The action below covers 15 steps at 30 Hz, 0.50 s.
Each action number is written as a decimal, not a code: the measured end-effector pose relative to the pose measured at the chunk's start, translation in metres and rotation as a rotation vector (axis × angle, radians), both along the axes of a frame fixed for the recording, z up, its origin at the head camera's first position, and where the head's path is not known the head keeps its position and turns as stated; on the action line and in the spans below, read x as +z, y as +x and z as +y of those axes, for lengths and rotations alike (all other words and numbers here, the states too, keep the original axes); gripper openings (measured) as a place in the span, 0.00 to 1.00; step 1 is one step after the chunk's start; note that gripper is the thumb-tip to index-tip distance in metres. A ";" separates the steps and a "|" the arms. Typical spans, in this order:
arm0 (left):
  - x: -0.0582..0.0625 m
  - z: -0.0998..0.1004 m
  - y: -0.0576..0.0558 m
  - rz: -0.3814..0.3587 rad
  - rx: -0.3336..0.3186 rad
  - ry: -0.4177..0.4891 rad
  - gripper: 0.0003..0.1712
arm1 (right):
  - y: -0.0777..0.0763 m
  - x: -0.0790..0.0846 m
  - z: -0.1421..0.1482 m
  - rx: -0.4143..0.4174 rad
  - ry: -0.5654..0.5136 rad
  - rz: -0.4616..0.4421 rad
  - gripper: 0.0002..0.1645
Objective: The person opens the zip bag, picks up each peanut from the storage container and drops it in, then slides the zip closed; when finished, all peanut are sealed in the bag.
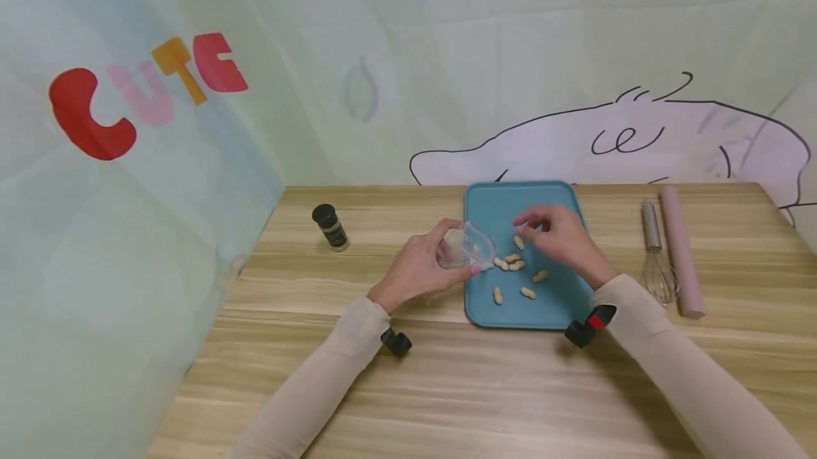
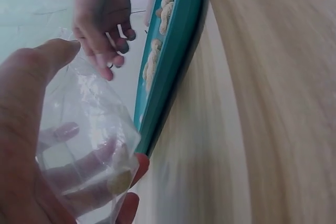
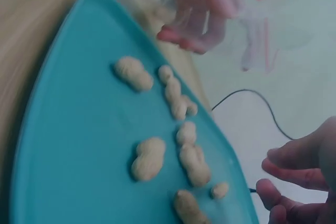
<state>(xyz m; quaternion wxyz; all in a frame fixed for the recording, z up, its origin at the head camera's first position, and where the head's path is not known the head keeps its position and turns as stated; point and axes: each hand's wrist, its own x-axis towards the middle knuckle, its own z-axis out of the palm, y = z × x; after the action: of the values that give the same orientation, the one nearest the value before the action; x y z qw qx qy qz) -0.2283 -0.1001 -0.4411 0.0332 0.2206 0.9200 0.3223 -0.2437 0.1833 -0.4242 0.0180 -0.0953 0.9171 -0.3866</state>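
My left hand (image 1: 424,260) grips a clear plastic bag (image 1: 477,242) at the tray's left edge, thumb on one side and fingers on the other. The bag's mouth gapes toward the tray, and a peanut (image 2: 120,182) shows inside it in the left wrist view. Above the blue tray (image 1: 510,200) hovers my right hand (image 1: 558,232), its fingers loosely bent and nothing visible between them in the right wrist view. Several unshelled peanuts lie on the tray: a cluster beside the bag, a single peanut (image 1: 540,276) to the right, and another peanut (image 1: 498,295) nearer the front.
On the wooden table (image 1: 447,388), a black-capped seasoning jar (image 1: 330,227) stands at the back left. Right of the tray lie a whisk (image 1: 656,260) and a pink rolling pin (image 1: 681,253). Printed cloth (image 1: 357,54) hangs behind and along the left side.
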 end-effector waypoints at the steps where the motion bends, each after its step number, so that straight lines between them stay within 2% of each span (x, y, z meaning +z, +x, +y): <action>1: 0.000 0.000 0.000 -0.004 0.003 0.000 0.45 | -0.001 -0.002 0.001 0.000 0.013 -0.009 0.15; 6: 0.002 0.000 -0.002 -0.018 0.021 0.007 0.45 | -0.010 -0.013 0.001 0.033 0.080 -0.031 0.15; 12: 0.013 -0.006 -0.004 -0.005 0.060 0.067 0.44 | -0.015 -0.020 -0.002 0.086 0.135 -0.042 0.14; 15: 0.017 -0.011 -0.006 0.010 0.060 0.087 0.44 | -0.016 -0.021 -0.004 0.091 0.156 -0.045 0.14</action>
<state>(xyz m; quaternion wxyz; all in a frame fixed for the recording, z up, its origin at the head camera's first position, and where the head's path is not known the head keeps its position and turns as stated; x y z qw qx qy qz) -0.2345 -0.1108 -0.4241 0.0093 0.1955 0.9115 0.3618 -0.2596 0.1795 -0.4452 0.0636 -0.1263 0.9386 -0.3147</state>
